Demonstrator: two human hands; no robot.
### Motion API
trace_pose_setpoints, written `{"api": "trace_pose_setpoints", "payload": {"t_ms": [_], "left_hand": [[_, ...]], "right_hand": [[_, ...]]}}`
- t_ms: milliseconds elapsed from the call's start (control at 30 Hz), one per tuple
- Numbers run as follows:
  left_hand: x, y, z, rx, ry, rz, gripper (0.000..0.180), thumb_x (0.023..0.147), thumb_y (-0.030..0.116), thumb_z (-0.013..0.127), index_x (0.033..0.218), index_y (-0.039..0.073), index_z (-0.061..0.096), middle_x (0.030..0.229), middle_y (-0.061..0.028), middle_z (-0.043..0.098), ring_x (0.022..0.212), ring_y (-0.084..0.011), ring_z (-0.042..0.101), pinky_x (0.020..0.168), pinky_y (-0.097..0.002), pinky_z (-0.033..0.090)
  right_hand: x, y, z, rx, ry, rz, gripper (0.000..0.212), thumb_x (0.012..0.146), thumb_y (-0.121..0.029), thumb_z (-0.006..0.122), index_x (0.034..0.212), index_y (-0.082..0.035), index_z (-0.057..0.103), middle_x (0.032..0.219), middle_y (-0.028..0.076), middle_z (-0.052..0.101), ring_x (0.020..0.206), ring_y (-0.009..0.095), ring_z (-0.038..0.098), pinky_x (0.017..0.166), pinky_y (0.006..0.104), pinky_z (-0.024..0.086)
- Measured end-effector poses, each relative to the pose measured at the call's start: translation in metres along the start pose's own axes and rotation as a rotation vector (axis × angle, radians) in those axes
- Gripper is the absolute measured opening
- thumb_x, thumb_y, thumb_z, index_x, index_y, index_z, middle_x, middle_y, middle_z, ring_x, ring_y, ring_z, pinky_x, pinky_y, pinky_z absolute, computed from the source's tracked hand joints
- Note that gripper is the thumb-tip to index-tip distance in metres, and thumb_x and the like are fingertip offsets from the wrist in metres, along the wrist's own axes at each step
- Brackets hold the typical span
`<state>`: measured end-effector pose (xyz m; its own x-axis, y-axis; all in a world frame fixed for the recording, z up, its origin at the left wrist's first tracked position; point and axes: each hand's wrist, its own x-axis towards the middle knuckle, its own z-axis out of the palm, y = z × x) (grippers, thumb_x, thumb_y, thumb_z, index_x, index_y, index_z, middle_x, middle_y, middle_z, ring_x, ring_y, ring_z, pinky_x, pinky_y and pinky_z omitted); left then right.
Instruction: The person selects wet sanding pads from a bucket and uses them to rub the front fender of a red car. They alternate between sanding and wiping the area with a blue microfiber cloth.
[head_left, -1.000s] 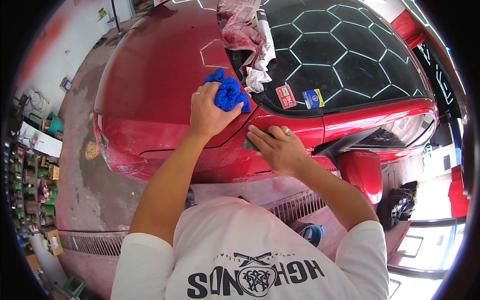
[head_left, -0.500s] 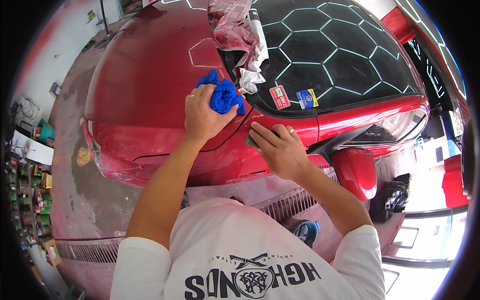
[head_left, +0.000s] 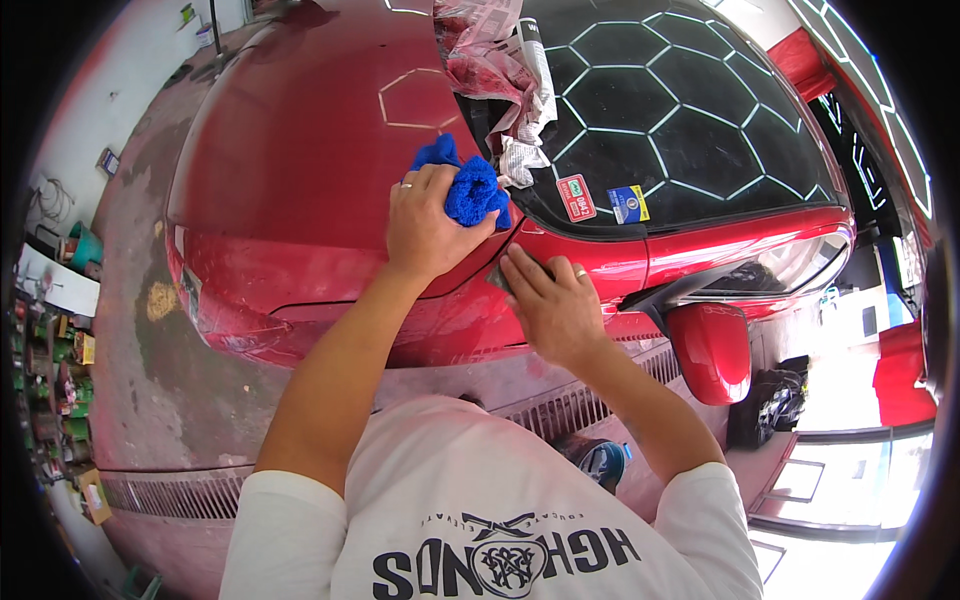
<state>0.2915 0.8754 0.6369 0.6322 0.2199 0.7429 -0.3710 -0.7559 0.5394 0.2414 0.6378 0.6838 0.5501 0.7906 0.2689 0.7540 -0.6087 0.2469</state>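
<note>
My left hand (head_left: 435, 222) grips a bunched blue microfiber cloth (head_left: 472, 192) near the rear corner of the red car hood (head_left: 300, 170), close to the windshield. To its right, my right hand (head_left: 552, 305) presses a small dark grey sanding pad or piece of sandpaper (head_left: 499, 279) against the red fender (head_left: 470, 315), just below the seam with the hood. Its fingers lie over the pad and hide most of it. Crumpled newspaper (head_left: 525, 160) covers the strip between hood and windshield (head_left: 690, 110).
A red side mirror (head_left: 708, 350) juts out right of my right forearm. A bucket (head_left: 600, 462) stands on the floor beside me, by a drain grate (head_left: 570, 412). Shelves with cans (head_left: 75, 400) line the far left. A black bag (head_left: 778, 405) lies at right.
My left hand and the cloth have shifted slightly right in the view. My right hand with the pad has moved a little left along the fender, closer to the left hand.
</note>
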Motion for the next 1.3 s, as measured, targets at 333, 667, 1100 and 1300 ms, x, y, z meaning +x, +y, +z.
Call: {"api": "trace_pose_setpoints", "payload": {"t_ms": [333, 667, 1100, 1300], "left_hand": [[0.0, 0.003, 0.002, -0.001, 0.017, 0.02, 0.053, 0.072, 0.036, 0.096, 0.11, 0.012, 0.068, 0.107, -0.0107, 0.07, 0.102, -0.0361, 0.068, 0.087, -0.0505, 0.05], [-0.023, -0.019, -0.027, -0.247, -0.166, 0.213, 0.067, 0.065, 0.023, 0.098, 0.125, 0.009, 0.069, 0.123, -0.0195, 0.068, 0.117, -0.0425, 0.066, 0.103, -0.0548, 0.052], [-0.001, 0.094, 0.067, -0.357, -0.554, 0.878, 0.027, 0.09, 0.031, 0.078, 0.108, 0.011, 0.072, 0.113, -0.009, 0.069, 0.109, -0.0317, 0.065, 0.098, -0.0521, 0.049], [0.036, 0.164, 0.13, -0.326, -0.578, 0.985, 0.035, 0.084, 0.028, 0.083, 0.114, 0.014, 0.071, 0.106, -0.0122, 0.068, 0.107, -0.0354, 0.066, 0.092, -0.0516, 0.048]], "right_hand": [[0.004, -0.002, -0.001, -0.032, -0.007, 0.054, 0.047, 0.101, -0.034, 0.068, 0.143, -0.012, 0.071, 0.148, 0.001, 0.069, 0.108, 0.027, 0.061, 0.095, 0.0442, 0.054], [-0.039, 0.027, -0.062, 0.802, 0.249, 0.862, 0.034, 0.114, -0.033, 0.056, 0.132, -0.006, 0.068, 0.105, 0.016, 0.075, 0.084, 0.03, 0.071, 0.079, 0.0407, 0.055], [-0.298, -0.204, 0.036, 1.515, 0.81, 1.936, 0.023, 0.104, -0.008, 0.063, 0.126, -0.006, 0.071, 0.11, 0.003, 0.073, 0.099, 0.017, 0.069, 0.081, 0.0374, 0.058], [-0.245, -0.272, -0.009, 1.119, 0.917, 2.131, 0.015, 0.106, -0.016, 0.072, 0.119, -0.008, 0.069, 0.1, -0.002, 0.071, 0.087, 0.009, 0.066, 0.068, 0.029, 0.054]]}}
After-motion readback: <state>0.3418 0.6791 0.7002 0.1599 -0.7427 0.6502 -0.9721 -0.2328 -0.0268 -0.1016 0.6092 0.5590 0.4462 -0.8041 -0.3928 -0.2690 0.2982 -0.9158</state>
